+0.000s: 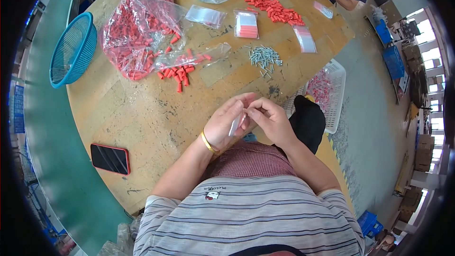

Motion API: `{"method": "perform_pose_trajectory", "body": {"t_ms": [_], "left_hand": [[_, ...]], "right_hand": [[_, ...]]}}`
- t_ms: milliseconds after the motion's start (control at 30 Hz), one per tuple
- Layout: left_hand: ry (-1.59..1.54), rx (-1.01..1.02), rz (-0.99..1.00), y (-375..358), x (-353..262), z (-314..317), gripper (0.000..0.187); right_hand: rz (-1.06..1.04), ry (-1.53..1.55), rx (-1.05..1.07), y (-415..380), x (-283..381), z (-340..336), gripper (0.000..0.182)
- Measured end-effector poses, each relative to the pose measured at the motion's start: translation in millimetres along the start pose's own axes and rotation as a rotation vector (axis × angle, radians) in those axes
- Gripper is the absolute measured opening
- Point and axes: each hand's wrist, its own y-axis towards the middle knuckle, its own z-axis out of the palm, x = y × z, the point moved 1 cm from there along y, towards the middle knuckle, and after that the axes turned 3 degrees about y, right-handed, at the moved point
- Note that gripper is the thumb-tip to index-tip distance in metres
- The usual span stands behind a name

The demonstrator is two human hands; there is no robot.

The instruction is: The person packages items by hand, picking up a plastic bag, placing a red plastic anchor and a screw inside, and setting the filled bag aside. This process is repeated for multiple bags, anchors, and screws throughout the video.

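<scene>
Small clear bag (236,124): pinched btwn both hands at near desk (142,114) edge. Left hand (226,122) & right hand (269,119) together, fingers clamped on bag. Loose red plugs (177,73) beyond hands; screws (264,58) right of plugs; phone (110,158) left of hands.

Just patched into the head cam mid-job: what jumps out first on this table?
The big clear bag of red plugs at the table's far left, spilling a few onto the wood, catches the eye first. At the near edge, the left hand and right hand meet around a small clear packet. A pile of screws lies mid-table, and a blue basket hangs off the left edge.
</scene>
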Motion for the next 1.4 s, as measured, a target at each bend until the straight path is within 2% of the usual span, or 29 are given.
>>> {"method": "perform_pose_trajectory", "body": {"t_ms": [100, 200, 267, 367, 467, 567, 667, 800, 867, 1000, 1067, 1167, 1300, 1400], "left_hand": [[-0.011, -0.020, -0.022, 0.3, -1.9, -3.2, 0.061], [0.095, -0.069, -0.065, -3.6, -2.5, 0.3, 0.058], [0.154, -0.060, -0.063, -0.3, -1.7, 5.4, 0.056], [0.155, -0.031, -0.053, -0.3, -1.8, 5.0, 0.050], [0.246, -0.061, -0.091, -1.3, -7.1, 5.5, 0.044], [0.295, -0.134, -0.106, -1.6, -7.6, 7.7, 0.038], [0.318, -0.134, -0.078, -0.7, -4.8, 4.9, 0.035], [0.361, -0.140, -0.094, -1.3, -8.8, 9.2, 0.035], [0.339, -0.171, -0.081, -1.5, -10.2, 11.7, 0.034], [0.202, -0.236, -0.073, -4.9, -15.2, 8.7, 0.031], [0.128, -0.207, -0.095, -4.7, -16.7, 6.8, 0.024], [0.006, -0.157, -0.147, -4.3, -20.2, 6.4, 0.019], [-0.023, -0.102, -0.177, -4.5, -17.3, 5.2, 0.016], [0.079, -0.129, -0.129, -3.8, -14.7, 6.3, 0.018]], "right_hand": [[0.010, 0.125, 0.030, 1.3, -7.4, -1.6, 0.013], [-0.036, 0.082, 0.037, 0.0, -5.7, 6.9, 0.012], [-0.143, -0.175, 0.003, -0.8, -8.1, 5.4, 0.013], [-0.204, -0.158, -0.020, 1.1, -14.5, 2.8, 0.013], [-0.106, -0.018, -0.043, -5.0, 1.0, 3.2, 0.012], [-0.063, 0.049, -0.063, -3.3, -12.3, -9.2, 0.014], [-0.083, 0.126, -0.026, -4.7, -9.7, -8.9, 0.017], [-0.066, 0.010, 0.015, -5.4, 0.8, -9.2, 0.017], [-0.080, -0.036, 0.033, -6.5, 2.3, -10.6, 0.016], [-0.051, 0.086, 0.103, -4.9, 7.0, -17.4, 0.019], [-0.013, 0.158, 0.176, -6.3, 5.8, -20.4, 0.022], [-0.195, -0.016, 0.165, -3.0, 8.1, -19.1, 0.028], [-0.303, -0.236, 0.158, 0.9, 8.2, -27.2, 0.021], [-0.365, -0.191, 0.069, 4.2, 8.6, -23.8, 0.015]]}}
